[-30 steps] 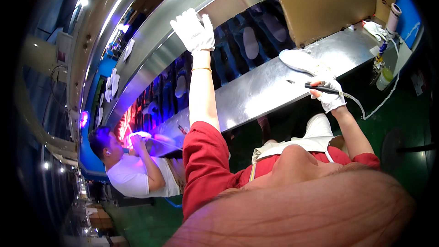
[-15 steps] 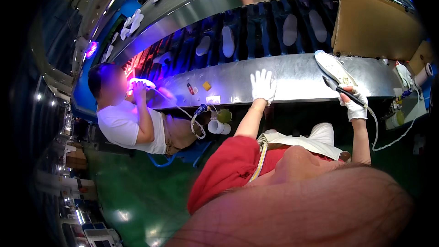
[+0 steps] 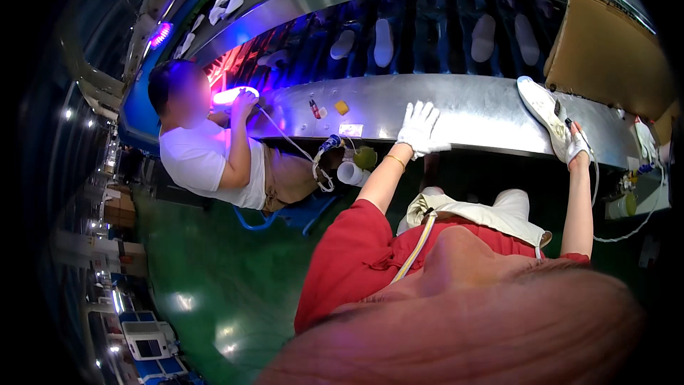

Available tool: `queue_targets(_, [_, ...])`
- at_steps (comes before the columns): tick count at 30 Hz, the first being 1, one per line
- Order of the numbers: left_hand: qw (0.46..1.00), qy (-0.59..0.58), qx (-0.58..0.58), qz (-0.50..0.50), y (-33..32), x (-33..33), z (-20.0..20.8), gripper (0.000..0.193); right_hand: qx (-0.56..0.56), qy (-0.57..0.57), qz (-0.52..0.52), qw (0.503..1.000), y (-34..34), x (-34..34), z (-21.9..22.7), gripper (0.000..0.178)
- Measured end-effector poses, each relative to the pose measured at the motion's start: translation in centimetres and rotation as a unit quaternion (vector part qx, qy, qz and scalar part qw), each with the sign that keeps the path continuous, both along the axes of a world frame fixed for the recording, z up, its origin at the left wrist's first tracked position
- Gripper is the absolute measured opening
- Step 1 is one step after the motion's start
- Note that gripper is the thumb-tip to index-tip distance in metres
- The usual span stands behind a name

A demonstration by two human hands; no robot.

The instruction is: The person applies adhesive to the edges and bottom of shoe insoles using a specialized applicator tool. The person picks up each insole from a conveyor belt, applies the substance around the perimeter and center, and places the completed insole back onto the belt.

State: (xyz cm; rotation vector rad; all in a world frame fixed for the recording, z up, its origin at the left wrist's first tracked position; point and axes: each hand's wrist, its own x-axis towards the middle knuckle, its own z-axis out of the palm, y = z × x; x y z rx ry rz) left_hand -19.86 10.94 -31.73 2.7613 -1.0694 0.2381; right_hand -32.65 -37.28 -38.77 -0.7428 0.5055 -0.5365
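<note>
two gloved hands (image 3: 419,128) (image 3: 577,146), one white shoe (image 3: 545,108), four pale insoles (image 3: 383,41) on the belt, one cardboard sheet (image 3: 605,53)

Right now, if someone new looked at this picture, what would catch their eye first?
Probably the purple glow at the left end of the steel bench, where a co-worker in a white shirt sits. Next, the wearer's gloved left hand lying flat on the bench's near edge. At the right, the gloved right hand holds a dark pen-like tool against a white shoe sole.
</note>
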Motion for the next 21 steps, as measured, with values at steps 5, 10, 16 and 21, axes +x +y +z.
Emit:
queue_targets(5, [0.991, 0.031, 0.131, -0.026, 1.1, 0.0, 1.2, 0.104, 0.006, 0.010, 0.021, 1.000, 1.9, 1.4, 0.6, 0.034])
queue_targets(10, [0.955, 0.096, 0.263, 0.099, -3.5, -1.5, 3.3, 0.115, -0.013, 0.039, 0.036, 0.998, 3.1, 1.3, 1.8, 0.036])
queue_targets(16, [0.959, 0.103, 0.218, 0.146, -6.6, -0.4, 1.6, 0.116, 0.001, 0.030, 0.051, 0.998, -0.5, 1.2, 1.5, 0.035])
queue_targets(21, [0.944, 0.074, 0.227, 0.229, -5.3, 0.9, -1.8, 0.102, 0.077, 0.015, 0.108, 0.991, 2.6, 1.8, 3.4, 0.034])
